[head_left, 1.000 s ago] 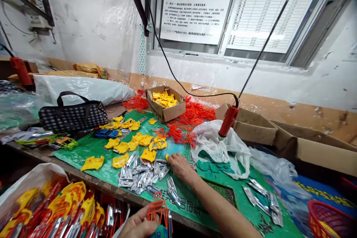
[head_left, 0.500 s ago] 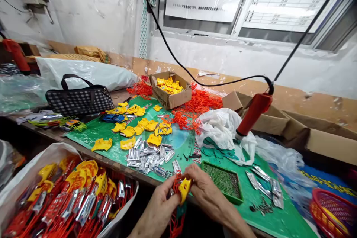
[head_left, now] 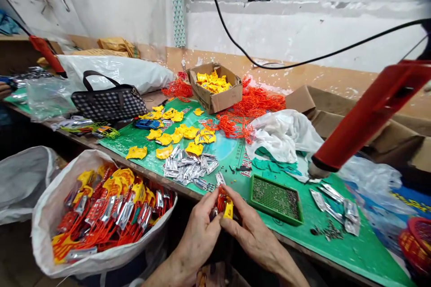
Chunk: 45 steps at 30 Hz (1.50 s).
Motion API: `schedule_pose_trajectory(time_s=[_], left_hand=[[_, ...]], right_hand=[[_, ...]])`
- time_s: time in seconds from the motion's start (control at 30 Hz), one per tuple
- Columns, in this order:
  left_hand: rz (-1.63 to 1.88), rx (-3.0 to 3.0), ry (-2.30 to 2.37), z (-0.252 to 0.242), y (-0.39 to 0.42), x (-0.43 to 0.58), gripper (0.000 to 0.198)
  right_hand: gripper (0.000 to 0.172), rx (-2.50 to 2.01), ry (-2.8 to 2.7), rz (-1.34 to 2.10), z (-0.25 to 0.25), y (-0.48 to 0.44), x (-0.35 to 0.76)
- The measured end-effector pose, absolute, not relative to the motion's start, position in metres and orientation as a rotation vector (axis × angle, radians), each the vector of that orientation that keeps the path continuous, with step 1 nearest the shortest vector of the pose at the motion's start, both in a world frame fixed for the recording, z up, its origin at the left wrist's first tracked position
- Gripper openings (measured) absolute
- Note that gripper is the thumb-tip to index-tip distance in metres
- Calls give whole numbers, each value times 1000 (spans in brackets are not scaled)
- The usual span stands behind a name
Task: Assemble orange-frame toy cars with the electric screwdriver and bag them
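Note:
At the table's front edge, both hands are closed around one yellow plastic piece (head_left: 229,210) joined to an orange lattice part (head_left: 221,200). My left hand (head_left: 199,228) pinches its left side, thumb near the middle. From the right, my right hand (head_left: 251,223) wraps its fingers over the top, thumb beside the yellow part. Fingers cover much of the piece. Just beyond lie silver metal strips (head_left: 188,166) in a heap, with loose yellow pieces (head_left: 164,151) behind them. A green tray (head_left: 274,199) of small dark metal bits sits right of my right hand.
A red electric screwdriver (head_left: 367,121) hangs at the right on a black cable. To the left, a white sack (head_left: 43,242) holds red-and-yellow assemblies. A cardboard box (head_left: 222,101) of yellow pieces stands at the back beside orange netting (head_left: 259,98). A checked bag (head_left: 109,104) rests at the back left.
The view has tipped downward and the red screwdriver looks much larger. My hands have drawn closer together around the piece, and its yellow part has turned and shows less.

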<state>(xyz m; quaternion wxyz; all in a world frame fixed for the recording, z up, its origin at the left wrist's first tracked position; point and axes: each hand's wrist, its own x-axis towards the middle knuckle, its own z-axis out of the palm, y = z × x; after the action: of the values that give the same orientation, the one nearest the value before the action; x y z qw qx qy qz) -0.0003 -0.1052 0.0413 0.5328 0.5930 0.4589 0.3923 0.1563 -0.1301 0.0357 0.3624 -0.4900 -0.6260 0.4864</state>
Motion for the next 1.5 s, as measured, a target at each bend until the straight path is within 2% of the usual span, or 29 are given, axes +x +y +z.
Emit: schedule_pose_trajectory(time_s=[0.2,0.27,0.4,0.57,1.0,1.5], left_hand=[[915,1809,1005,33,-112,-2,52],[942,2000,940,33,-114,0,56],[1107,2351,821,31,-117,9,68],[1100,2614,825,29,-122,16,66],[1124,2761,902,26,-126,16,40],[1226,2754,941,12,-129,13,47]], right_hand=[[59,-903,-1016,1348,14,-129,174],[60,-801,-883,1341,9,-132,177],[67,-706,-792,1342,3,-140,172],[69,-617,-780,1291,2,-145,165],[68,-719,-818,1271,7,-151,162],[69,-758,-773,1279,4,-152,153]])
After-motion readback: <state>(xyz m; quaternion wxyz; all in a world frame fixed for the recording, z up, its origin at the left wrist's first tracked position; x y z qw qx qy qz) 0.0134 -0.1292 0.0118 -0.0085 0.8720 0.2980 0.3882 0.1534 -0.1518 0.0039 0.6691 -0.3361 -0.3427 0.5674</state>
